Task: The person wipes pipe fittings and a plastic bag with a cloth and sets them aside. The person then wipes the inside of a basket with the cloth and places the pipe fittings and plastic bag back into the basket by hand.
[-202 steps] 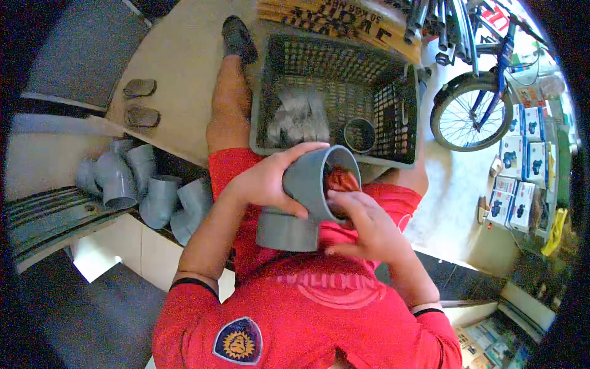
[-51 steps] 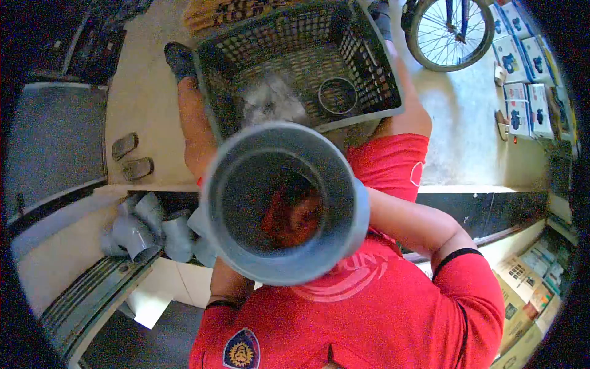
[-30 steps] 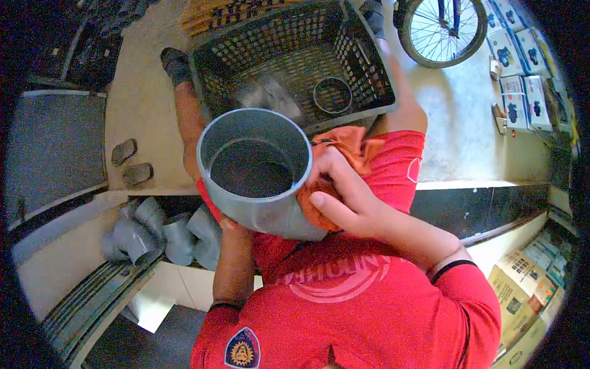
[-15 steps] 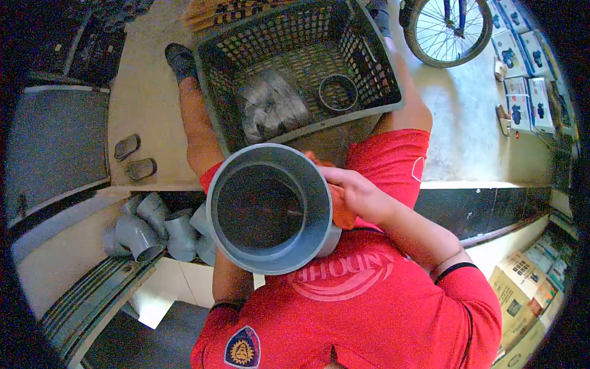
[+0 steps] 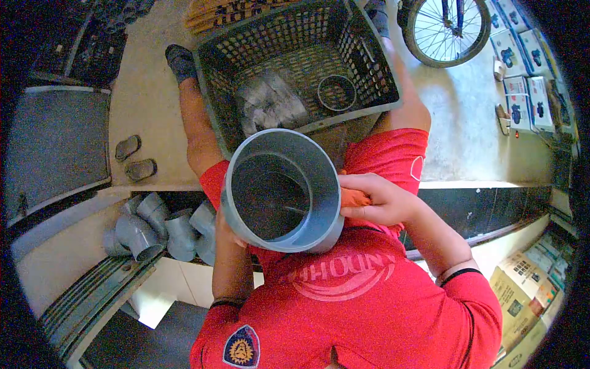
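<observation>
Right hand (image 5: 384, 202), fingers closed on orange cloth (image 5: 355, 198), meets the upturned grey fitting's (image 5: 322, 203) right side; left hand (image 5: 228, 232) at its left, grip unclear.

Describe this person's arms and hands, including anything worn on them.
Short red sleeves end in narrow black bands. The right hand shows no glove. The left hand is mostly hidden; the part in sight is ungloved.

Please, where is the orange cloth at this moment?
In the head view, the crumpled orange cloth is pinched in the right hand, at the right outer side of the round grey plastic pipe fitting, with the dark plastic crate beyond it.
</observation>
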`<state>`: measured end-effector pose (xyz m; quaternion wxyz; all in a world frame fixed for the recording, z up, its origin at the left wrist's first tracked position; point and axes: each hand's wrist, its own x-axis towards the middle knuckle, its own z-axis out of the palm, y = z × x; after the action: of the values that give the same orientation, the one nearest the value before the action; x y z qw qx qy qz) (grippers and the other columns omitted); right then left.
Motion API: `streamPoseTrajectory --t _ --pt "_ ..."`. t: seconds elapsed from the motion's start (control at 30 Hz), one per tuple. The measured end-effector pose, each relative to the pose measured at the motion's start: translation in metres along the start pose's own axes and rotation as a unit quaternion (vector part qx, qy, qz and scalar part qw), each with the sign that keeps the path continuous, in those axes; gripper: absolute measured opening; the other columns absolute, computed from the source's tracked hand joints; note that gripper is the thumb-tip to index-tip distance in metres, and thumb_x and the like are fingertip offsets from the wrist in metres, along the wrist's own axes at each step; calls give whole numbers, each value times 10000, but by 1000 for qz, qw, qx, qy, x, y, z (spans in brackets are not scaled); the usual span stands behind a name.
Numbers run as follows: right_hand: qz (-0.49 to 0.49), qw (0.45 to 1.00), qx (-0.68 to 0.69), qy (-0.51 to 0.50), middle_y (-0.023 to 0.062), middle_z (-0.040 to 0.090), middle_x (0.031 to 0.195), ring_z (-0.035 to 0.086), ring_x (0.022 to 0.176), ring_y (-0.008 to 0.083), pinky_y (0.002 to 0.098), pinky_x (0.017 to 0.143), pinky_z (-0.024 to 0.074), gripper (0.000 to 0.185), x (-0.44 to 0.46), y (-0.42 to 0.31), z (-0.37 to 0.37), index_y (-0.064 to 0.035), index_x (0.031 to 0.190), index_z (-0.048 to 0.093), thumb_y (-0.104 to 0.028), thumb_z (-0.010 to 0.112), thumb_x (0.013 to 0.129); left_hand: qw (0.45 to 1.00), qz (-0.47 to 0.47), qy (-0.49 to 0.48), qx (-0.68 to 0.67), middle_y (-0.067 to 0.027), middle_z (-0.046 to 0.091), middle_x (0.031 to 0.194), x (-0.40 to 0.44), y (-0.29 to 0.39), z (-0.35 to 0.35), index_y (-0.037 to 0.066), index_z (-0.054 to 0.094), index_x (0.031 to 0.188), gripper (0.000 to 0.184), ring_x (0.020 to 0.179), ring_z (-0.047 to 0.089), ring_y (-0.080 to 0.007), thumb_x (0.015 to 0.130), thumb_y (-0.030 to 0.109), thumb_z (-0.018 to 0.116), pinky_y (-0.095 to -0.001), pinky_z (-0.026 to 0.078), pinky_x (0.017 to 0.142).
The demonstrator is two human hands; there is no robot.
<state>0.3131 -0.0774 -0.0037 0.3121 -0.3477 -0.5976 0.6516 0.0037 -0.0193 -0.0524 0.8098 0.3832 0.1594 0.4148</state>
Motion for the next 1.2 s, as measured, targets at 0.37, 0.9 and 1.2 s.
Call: streamPoseTrajectory --t 0.37,0.9,1.2 --pt "58 933 264 237 216 641 1273 619 1216 311 418 1026 485 536 -65 -10 -20 71 1278 575 -353 586 950 993 -117 -32 4 -205 426 1523 33 13 -9 -81 284 1518 1375 1400 451 -309 534 680 868 -446 329 1177" --pt "-188 927 -305 -109 167 701 1116 653 1077 329 448 915 528 253 71 30 -6 -42 1070 706 -161 615 867 955 -293 16 44 -148 425 1540 43 2 -13 -17 307 1546 1175 1396 450 -248 678 597 808 -397 343 1167" --pt "100 983 63 -140 181 673 1037 651 1032 297 389 927 492 207 35 -6 -32 -18 1043 686 -150 687 884 964 -258 63 17 -125 467 1505 24 -2 -9 -8 351 1527 1147 1379 463 -237 681 624 798 -379 346 1159"
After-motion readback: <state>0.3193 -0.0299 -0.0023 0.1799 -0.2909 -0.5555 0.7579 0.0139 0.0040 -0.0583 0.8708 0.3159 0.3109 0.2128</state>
